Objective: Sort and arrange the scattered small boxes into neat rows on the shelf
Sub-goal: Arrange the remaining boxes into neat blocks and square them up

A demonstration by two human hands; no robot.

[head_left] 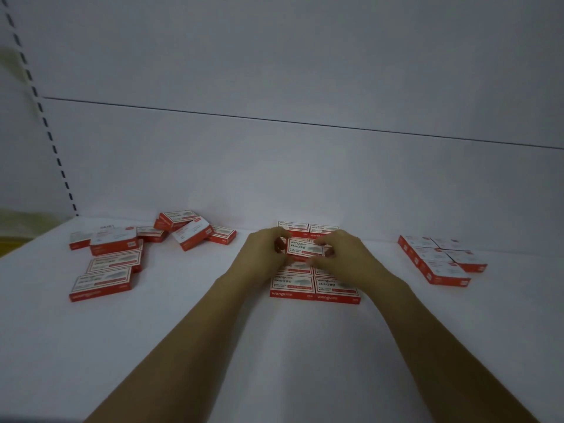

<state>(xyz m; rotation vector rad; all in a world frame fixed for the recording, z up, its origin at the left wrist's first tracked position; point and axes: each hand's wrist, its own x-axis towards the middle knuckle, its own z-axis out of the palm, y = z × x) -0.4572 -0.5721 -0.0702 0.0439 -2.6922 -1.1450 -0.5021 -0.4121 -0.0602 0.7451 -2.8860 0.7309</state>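
Note:
A small red and white box (305, 249) is held between both hands above the middle block of boxes (314, 290), which lie flat in two columns on the white shelf (274, 346). My left hand (262, 254) grips the box's left end and my right hand (345, 254) pinches its right end. The hands hide several boxes of that block. Loose boxes (113, 261) lie scattered at the left, some piled at the back (186, 227).
A tidy block of the same boxes (439, 261) lies at the right. The shelf's white back panel (305, 166) rises just behind the boxes. A slotted upright (52, 138) stands at the far left.

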